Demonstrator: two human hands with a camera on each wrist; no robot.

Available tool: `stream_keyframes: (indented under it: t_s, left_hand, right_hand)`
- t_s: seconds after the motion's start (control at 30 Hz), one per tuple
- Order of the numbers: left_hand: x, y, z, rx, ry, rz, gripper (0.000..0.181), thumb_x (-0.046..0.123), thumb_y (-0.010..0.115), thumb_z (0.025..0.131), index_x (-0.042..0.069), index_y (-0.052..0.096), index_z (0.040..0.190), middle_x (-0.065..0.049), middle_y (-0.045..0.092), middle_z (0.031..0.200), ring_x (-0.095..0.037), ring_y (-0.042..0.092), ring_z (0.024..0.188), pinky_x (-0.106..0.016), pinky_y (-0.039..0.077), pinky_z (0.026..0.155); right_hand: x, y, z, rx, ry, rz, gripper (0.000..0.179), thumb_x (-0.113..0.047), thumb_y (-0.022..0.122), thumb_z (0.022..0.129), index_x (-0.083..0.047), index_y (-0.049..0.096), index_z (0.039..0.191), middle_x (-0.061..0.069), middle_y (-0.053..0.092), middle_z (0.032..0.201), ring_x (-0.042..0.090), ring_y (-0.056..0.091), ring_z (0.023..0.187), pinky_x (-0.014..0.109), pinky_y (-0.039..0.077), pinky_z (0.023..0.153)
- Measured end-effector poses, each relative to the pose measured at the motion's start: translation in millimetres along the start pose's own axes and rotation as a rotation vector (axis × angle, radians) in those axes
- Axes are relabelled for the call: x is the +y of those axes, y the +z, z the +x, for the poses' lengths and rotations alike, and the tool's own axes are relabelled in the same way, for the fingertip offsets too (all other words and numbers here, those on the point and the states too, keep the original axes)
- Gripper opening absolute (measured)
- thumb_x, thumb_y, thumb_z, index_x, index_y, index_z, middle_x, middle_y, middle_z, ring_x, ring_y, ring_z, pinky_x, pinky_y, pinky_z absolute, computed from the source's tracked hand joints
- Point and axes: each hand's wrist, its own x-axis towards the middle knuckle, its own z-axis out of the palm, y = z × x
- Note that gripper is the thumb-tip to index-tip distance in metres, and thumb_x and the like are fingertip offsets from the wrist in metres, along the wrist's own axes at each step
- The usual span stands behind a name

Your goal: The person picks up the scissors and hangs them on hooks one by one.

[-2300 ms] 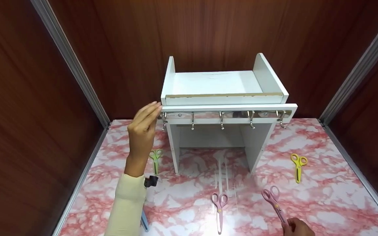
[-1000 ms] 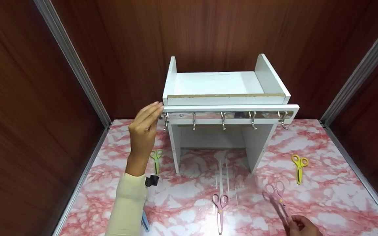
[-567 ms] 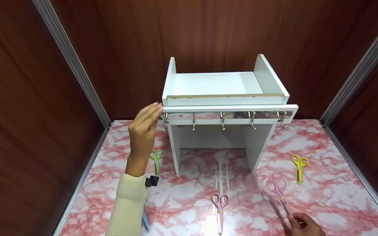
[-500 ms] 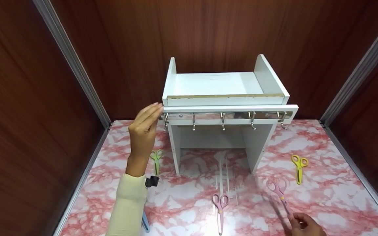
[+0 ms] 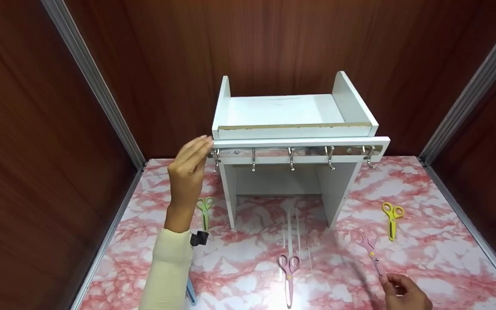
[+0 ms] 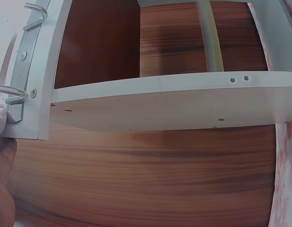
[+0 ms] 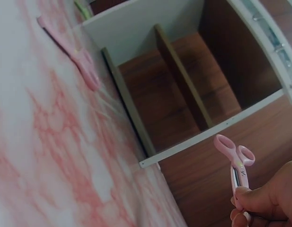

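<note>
My left hand grips the left end of a white board with a row of metal hooks, fixed along the front of a white shelf unit. In the left wrist view, my fingers wrap the board's end corner, close to a hook. My right hand pinches pink scissors by the blades, loops pointing away from me. Their shadow falls apart from them on the table. The right wrist view shows thumb and fingers on the blades and the two loops free of the hand.
Other pink scissors lie at the front middle of the marbled table. Yellow scissors lie right, green scissors left behind my forearm. A blue object is partly hidden by my sleeve. Brown wood-grain walls enclose the table.
My right hand has raised the pink scissors off the table and moved them slightly away from me and to the right. My left hand keeps its place on the hook board.
</note>
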Motion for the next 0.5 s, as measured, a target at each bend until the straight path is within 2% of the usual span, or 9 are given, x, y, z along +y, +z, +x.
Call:
stream_keyframes:
  t_s: [0.13,0.5]
  left_hand:
    - [-0.2,0.3,1.7,0.015,0.0,-0.002,0.023,-0.004,0.065,0.084,0.003,0.073,0.104,-0.007,0.069,0.108,-0.024,0.062,0.105,-0.031,0.051,0.093]
    - [0.7,0.7,-0.7,-0.006,-0.01,0.001,0.025,-0.004,0.065,0.084,0.004,0.072,0.106,-0.009,0.068,0.11,-0.024,0.061,0.107,-0.031,0.05,0.094]
  right_hand:
    - [-6.8,-1.9,1.3,0.011,-0.002,0.024,0.017,-0.012,0.078,0.077,0.0,0.071,0.086,0.013,0.068,0.072,-0.01,0.046,0.049,0.006,0.037,0.043]
    - [-19.3,-10.1,3.3,0.033,-0.012,0.054,0.017,-0.015,0.078,0.078,-0.002,0.072,0.086,0.012,0.07,0.074,-0.014,0.046,0.049,0.005,0.04,0.044]
